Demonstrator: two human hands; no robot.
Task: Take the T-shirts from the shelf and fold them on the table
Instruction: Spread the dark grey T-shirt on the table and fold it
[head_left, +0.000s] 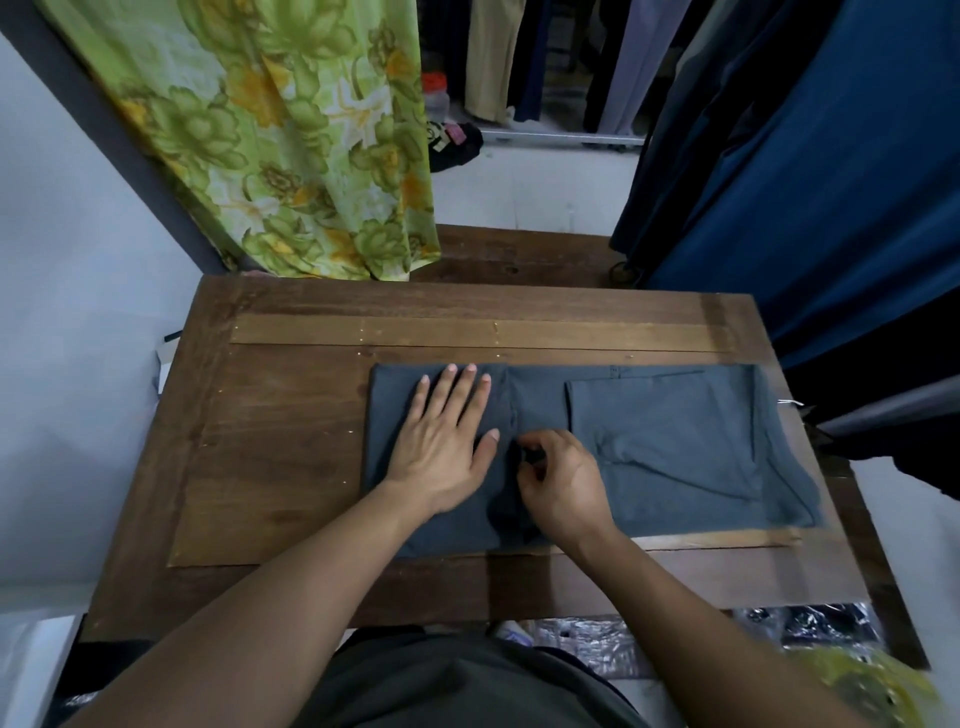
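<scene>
A grey T-shirt lies flat across the brown wooden table, partly folded, with a sleeve turned in on its right half. My left hand presses flat on the shirt's left part, fingers spread. Just right of it, my right hand pinches a fold of the grey fabric near the shirt's middle. No shelf is in view.
A green floral cloth hangs past the table's far left corner. Dark blue garments hang at the right, close to the table's edge. More clothes hang on a rail at the back. Plastic-wrapped items lie under the table's near edge.
</scene>
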